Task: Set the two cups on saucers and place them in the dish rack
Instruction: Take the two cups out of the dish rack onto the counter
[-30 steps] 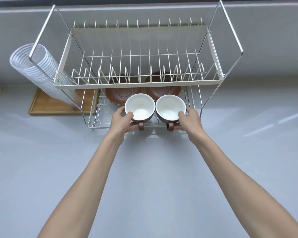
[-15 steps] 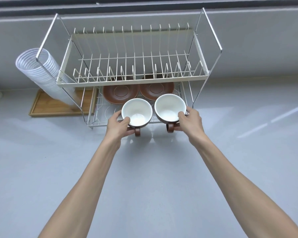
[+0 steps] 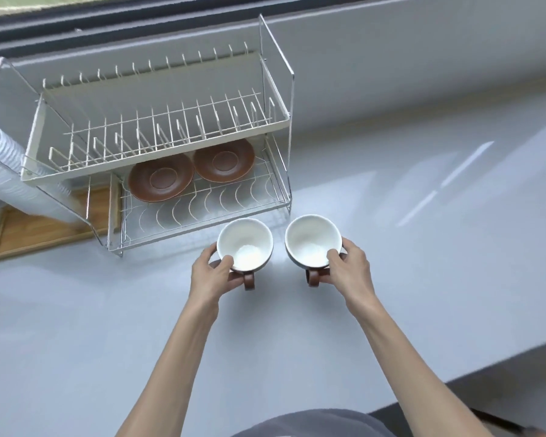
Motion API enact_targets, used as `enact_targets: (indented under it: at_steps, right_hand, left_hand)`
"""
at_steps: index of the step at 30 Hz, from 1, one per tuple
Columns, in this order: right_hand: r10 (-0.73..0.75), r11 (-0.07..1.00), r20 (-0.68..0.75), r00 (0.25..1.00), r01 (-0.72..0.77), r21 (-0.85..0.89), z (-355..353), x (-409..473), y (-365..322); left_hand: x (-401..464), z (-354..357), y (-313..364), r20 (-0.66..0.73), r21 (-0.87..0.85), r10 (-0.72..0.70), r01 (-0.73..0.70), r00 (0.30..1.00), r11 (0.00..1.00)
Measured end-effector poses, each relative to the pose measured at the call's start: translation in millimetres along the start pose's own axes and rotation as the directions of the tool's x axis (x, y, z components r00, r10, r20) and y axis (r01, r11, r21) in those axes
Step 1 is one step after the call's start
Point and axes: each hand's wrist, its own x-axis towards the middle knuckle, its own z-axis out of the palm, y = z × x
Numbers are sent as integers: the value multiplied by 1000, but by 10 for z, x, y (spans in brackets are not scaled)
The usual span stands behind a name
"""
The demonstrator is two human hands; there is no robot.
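Two cups, white inside and brown outside with brown handles, are held side by side over the grey counter just in front of the dish rack (image 3: 158, 134). My left hand (image 3: 212, 275) grips the left cup (image 3: 245, 244); my right hand (image 3: 349, 269) grips the right cup (image 3: 312, 241). Both handles point toward me. On the rack's lower wire shelf lie two brown saucers, the left saucer (image 3: 160, 177) and the right saucer (image 3: 223, 160), each bare. The upper tier holds nothing.
A stack of clear plastic cups (image 3: 4, 171) leans at the rack's left end over a wooden tray (image 3: 44, 228). A window ledge (image 3: 108, 29) runs behind the rack. The grey counter (image 3: 423, 247) stretches to the right; its front edge shows at lower right.
Both hands have drawn the cups back from the rack's lower shelf to the counter in front of it and spread them apart. The view has shifted, so the rack sits farther left.
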Motion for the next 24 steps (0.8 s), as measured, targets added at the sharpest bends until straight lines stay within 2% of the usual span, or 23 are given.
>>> enact_targets:
  at_steps: [7, 13, 24]
  right_hand:
    - [96, 995, -183, 978, -88, 55, -594, 48, 351]
    - [141, 988, -284, 949, -114, 108, -1014, 268, 470]
    - [181, 981, -344, 922, -142, 136, -1365, 759, 425]
  left_hand:
    - [-81, 681, -152, 126, 78, -60, 50, 990, 996]
    - [-32, 1229, -143, 224, 154, -81, 46, 971, 987]
    - [285, 1877, -47, 220, 185, -107, 67, 970, 981]
